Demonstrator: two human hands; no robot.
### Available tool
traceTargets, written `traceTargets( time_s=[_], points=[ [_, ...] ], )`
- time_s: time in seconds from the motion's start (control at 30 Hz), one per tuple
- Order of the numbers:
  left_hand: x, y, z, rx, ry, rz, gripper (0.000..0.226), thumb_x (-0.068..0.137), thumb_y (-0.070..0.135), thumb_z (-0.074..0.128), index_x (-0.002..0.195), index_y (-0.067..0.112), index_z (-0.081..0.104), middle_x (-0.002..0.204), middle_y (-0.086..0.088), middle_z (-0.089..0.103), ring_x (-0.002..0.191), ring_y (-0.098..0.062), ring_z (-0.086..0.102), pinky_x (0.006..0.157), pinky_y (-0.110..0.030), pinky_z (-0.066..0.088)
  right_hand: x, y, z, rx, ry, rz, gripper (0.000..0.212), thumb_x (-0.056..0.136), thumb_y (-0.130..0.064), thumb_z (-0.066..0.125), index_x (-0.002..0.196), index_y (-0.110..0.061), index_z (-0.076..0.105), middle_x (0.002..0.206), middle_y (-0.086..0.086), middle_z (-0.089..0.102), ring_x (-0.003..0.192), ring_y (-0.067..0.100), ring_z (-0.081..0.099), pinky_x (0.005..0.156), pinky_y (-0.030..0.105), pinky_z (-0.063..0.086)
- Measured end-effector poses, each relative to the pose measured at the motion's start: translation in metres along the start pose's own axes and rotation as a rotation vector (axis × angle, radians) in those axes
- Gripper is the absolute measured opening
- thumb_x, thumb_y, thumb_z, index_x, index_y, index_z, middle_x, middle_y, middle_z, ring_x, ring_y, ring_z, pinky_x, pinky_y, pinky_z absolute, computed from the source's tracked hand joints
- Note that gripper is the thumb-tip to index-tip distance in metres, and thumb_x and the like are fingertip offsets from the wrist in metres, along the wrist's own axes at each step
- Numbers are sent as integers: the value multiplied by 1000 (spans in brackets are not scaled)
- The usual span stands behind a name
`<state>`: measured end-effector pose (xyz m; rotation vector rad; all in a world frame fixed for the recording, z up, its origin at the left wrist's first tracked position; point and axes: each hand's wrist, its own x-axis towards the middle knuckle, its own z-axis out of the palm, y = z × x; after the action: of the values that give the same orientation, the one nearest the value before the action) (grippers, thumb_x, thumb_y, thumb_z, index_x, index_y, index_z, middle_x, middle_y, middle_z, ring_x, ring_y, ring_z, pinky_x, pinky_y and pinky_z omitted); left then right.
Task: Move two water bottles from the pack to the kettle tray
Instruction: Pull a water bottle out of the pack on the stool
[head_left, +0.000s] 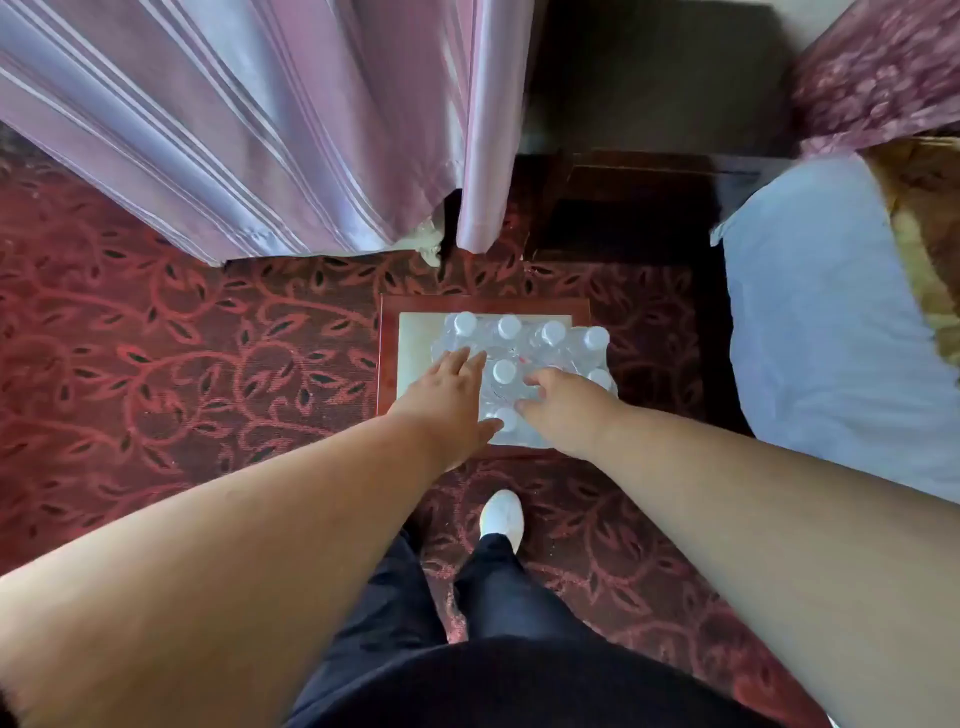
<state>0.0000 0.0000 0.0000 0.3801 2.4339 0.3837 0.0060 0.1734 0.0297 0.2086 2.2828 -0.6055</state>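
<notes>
A shrink-wrapped pack of clear water bottles (524, 343) with white caps stands on a small red-framed table (410, 353) with a pale top. My left hand (449, 400) lies flat on the pack's left side, fingers spread. My right hand (558, 408) reaches onto the pack's right part, fingers curled down among the bottle caps; whether they grip a bottle I cannot tell. No kettle tray is in view.
A pink striped curtain (260, 130) hangs behind the table. A dark wooden nightstand (634, 208) stands at the back right, beside a bed with white sheet (821, 322). Red patterned carpet (156, 364) covers the floor. My white shoe (501, 514) is just below the table.
</notes>
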Motion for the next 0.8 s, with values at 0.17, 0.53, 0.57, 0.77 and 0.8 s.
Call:
traceTargets(
  time_s=[0.17, 0.53, 0.57, 0.77, 0.8],
  points=[
    [67, -22, 17, 186, 0, 157, 111, 86, 68, 52, 151, 14, -20, 163, -6, -20, 146, -24, -23, 120, -43, 0, 59, -15, 14, 34, 19, 97, 47, 101, -36, 48, 143, -14, 47, 134, 13, 60, 119, 33, 58, 92, 40, 46],
    [89, -40, 30, 197, 55, 268, 120, 77, 79, 51, 145, 14, -23, 164, -2, -15, 139, -18, -33, 108, -35, -4, 112, -53, 13, -327, -271, 288, 52, 98, -24, 62, 147, -15, 46, 141, 9, 53, 129, 30, 51, 104, 43, 41],
    [89, -38, 28, 189, 35, 258, 121, 77, 78, 53, 145, 14, -24, 164, -2, -16, 138, -18, -34, 108, -35, -6, 102, -56, 7, -314, -264, 290, 45, 101, -26, 57, 144, -15, 49, 139, 10, 54, 127, 30, 52, 102, 42, 42],
    [76, -14, -10, 96, -136, 146, 119, 76, 72, 64, 156, 19, -7, 165, -1, -4, 149, -25, -9, 117, -40, 5, 19, -70, -52, -169, -97, 276, 31, 101, -32, 43, 111, -10, 62, 102, 7, 66, 107, 27, 63, 86, 36, 48],
    [69, -5, -21, 16, -159, 112, 117, 73, 69, 69, 156, 24, 0, 165, -1, 6, 149, -27, 10, 116, -41, 18, 5, -72, -63, -163, -79, 260, 34, 100, -32, 42, 118, -13, 62, 99, 3, 64, 107, 26, 62, 90, 36, 48]
  ],
)
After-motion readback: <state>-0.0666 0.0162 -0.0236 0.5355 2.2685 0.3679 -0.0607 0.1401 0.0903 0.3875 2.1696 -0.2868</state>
